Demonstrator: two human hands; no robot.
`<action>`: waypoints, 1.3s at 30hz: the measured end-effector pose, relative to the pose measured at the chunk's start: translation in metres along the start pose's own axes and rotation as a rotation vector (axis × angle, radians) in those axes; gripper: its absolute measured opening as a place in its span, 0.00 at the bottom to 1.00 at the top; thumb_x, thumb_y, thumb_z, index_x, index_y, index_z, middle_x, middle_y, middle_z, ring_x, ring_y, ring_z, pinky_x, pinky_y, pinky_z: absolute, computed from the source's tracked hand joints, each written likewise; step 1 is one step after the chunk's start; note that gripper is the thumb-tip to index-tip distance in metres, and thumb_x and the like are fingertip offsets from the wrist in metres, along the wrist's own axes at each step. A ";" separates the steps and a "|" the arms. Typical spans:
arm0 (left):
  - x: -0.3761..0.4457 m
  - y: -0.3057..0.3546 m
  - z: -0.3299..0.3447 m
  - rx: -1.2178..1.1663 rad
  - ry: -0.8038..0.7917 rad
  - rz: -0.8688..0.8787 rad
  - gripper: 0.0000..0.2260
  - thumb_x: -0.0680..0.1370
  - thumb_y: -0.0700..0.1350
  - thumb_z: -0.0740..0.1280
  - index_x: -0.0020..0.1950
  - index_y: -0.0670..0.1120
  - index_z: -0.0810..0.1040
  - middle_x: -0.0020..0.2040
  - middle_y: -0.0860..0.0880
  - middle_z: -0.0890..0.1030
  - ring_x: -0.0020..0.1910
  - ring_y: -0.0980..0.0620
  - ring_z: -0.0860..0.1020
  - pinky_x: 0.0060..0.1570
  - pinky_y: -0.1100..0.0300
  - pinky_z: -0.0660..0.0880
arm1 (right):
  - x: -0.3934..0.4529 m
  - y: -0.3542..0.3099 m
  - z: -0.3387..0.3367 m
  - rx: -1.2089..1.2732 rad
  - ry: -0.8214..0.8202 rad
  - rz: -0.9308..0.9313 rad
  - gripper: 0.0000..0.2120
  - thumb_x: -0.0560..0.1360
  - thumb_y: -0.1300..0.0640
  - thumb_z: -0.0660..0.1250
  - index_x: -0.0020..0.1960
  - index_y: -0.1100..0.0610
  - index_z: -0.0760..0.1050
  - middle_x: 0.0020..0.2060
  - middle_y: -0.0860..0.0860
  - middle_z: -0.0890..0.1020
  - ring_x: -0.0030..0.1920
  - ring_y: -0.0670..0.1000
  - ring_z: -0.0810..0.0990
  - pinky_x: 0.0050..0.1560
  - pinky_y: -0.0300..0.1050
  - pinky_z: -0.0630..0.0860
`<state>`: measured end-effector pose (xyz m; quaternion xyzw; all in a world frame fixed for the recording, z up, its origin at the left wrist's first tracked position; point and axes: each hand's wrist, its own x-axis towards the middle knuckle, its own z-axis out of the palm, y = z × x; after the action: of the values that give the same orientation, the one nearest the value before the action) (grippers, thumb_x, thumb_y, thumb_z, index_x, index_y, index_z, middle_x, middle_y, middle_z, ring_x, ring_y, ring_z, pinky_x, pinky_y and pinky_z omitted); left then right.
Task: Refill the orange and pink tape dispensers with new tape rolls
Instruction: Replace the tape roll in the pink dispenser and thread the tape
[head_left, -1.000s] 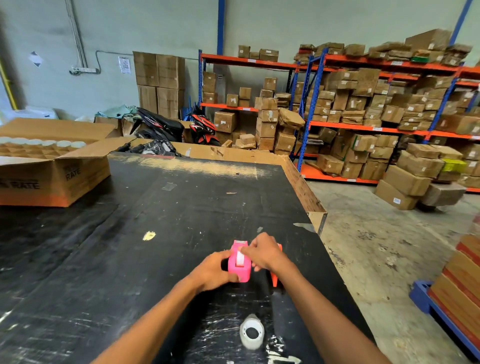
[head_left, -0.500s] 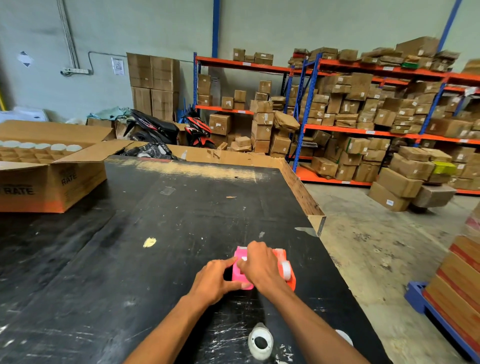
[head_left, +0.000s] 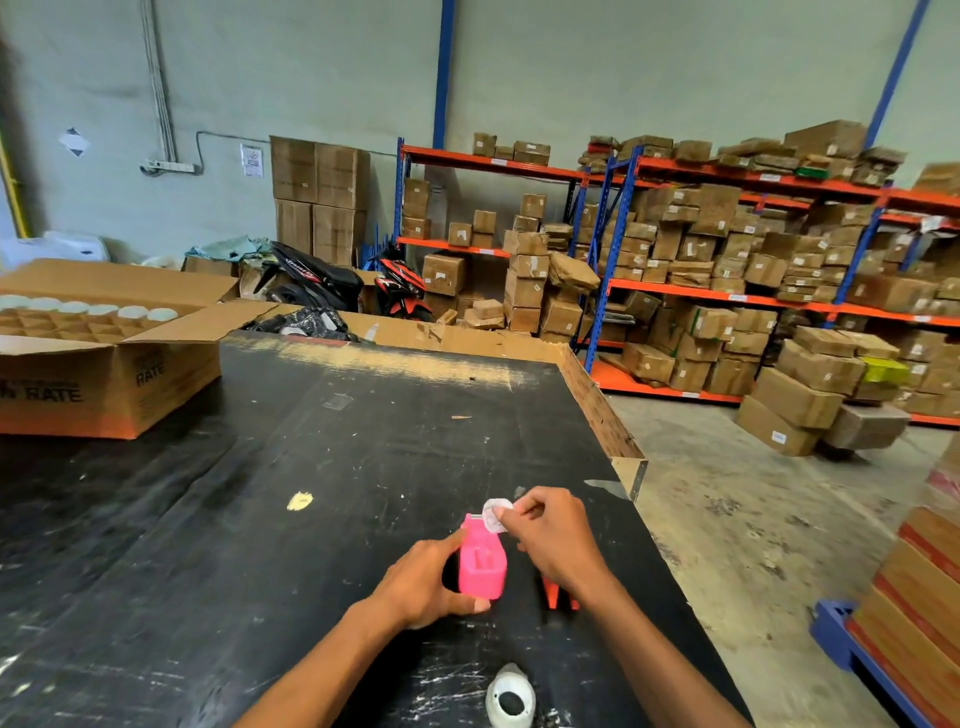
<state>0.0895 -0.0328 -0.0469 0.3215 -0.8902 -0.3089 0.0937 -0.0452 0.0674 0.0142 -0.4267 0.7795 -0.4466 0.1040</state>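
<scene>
A pink tape dispenser (head_left: 482, 564) stands on the black table (head_left: 291, 545) near its right edge. My left hand (head_left: 426, 582) grips the dispenser's left side and base. My right hand (head_left: 550, 535) pinches a small white tape roll (head_left: 494, 514) just above the dispenser's far end. The orange tape dispenser (head_left: 555, 596) lies under my right wrist, mostly hidden. Another white tape roll (head_left: 511, 699) lies on the table close to me, between my forearms.
An open cardboard box (head_left: 104, 374) with white rolls in a divider sits at the table's far left. The table's right edge drops to a concrete floor. Shelves of cardboard boxes (head_left: 727, 270) fill the back right. Two motorbikes (head_left: 332, 280) stand behind the table.
My right hand has come off the dispensers and lifted a white tape roll above the pink dispenser. The orange dispenser is now under my right wrist. The camera tilted slightly.
</scene>
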 end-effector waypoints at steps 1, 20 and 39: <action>-0.001 0.000 -0.001 -0.049 0.023 0.009 0.38 0.68 0.53 0.74 0.75 0.52 0.63 0.69 0.54 0.74 0.69 0.53 0.71 0.67 0.58 0.68 | -0.003 0.002 -0.006 0.039 -0.002 -0.008 0.13 0.68 0.50 0.74 0.35 0.60 0.78 0.31 0.55 0.82 0.36 0.56 0.82 0.40 0.51 0.79; -0.041 0.055 0.009 -1.184 0.082 -0.251 0.08 0.77 0.36 0.67 0.51 0.31 0.80 0.42 0.38 0.82 0.33 0.49 0.83 0.32 0.66 0.81 | -0.056 0.027 -0.053 -0.321 -0.346 -0.143 0.15 0.65 0.50 0.77 0.30 0.51 0.71 0.28 0.47 0.78 0.30 0.46 0.77 0.34 0.45 0.73; -0.083 0.037 0.000 -1.270 0.164 -0.224 0.06 0.72 0.32 0.69 0.48 0.34 0.82 0.43 0.38 0.85 0.37 0.50 0.85 0.43 0.64 0.83 | -0.084 0.019 -0.001 -0.760 -0.587 -0.222 0.26 0.69 0.40 0.70 0.55 0.59 0.76 0.51 0.58 0.82 0.52 0.61 0.79 0.46 0.52 0.73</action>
<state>0.1351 0.0420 -0.0214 0.3171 -0.4854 -0.7573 0.3005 -0.0051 0.1365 -0.0182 -0.6226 0.7750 0.0000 0.1079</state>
